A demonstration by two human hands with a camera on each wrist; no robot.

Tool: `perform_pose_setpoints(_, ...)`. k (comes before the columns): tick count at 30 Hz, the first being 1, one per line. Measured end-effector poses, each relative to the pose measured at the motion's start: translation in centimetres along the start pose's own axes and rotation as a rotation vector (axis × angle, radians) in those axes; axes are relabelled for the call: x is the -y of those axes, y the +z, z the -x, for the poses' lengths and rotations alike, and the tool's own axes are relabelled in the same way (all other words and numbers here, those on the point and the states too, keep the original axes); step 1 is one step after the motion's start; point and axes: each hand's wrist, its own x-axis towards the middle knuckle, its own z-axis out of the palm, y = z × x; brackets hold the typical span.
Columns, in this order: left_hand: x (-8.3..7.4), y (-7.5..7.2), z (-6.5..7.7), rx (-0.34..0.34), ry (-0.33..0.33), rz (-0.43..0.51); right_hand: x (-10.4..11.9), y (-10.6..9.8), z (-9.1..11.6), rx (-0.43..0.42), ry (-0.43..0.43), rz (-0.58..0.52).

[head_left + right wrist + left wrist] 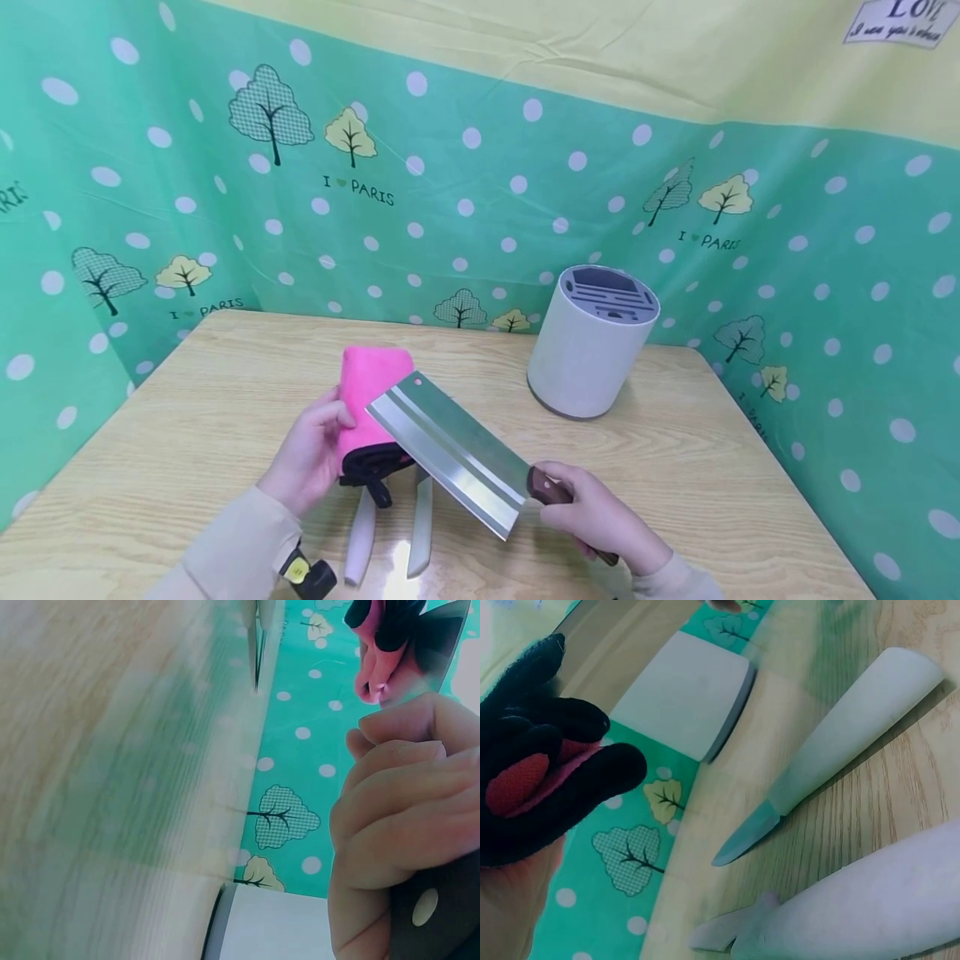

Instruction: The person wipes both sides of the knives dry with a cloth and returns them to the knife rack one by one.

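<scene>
My left hand grips a folded pink cloth with black edging, raised over the table. By its dark wooden handle, my right hand holds a cleaver. The wide steel blade slants up to the left, and its far end overlaps the cloth's right side in the head view. Below the cloth, a small knife with a pale handle lies on the table. Left of that knife is a second pale-handled tool; the left wrist view shows a notch at its short tip.
A white, round knife block with a dark slotted top stands at the back right of the wooden table. A green dotted curtain closes off the back and sides.
</scene>
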Motion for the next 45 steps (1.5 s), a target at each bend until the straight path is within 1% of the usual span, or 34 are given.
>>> perform_pose_setpoints(4,0.1,0.0,0.0,-0.006,0.006,0.011,-0.1,0.1,0.1,-0.010,-0.007,0.006)
perform_pose_setpoints(11,0.2,0.2,-0.1,0.005,0.009,0.076,-0.1,0.4,-0.1,-0.054,-0.018,0.010)
perform_pose_setpoints(20,0.6,0.4,-0.1,-0.022,0.015,0.087,0.4,0.6,-0.3,-0.077,-0.011,0.013)
perform_pose_setpoints(28,0.9,0.4,-0.3,-0.042,0.018,0.092,0.6,0.9,-0.4,-0.109,0.012,0.021)
perform_pose_setpoints(32,1.2,0.5,-0.3,-0.046,0.002,0.095,0.6,0.8,-0.4,-0.117,0.019,0.024)
perform_pose_setpoints(38,1.6,0.7,-0.4,-0.054,-0.027,0.067,0.6,0.8,-0.4,-0.126,0.029,0.027)
perform_pose_setpoints(45,2.0,1.1,-0.3,-0.020,-0.025,0.044,0.8,0.8,-0.5,-0.128,0.039,0.027)
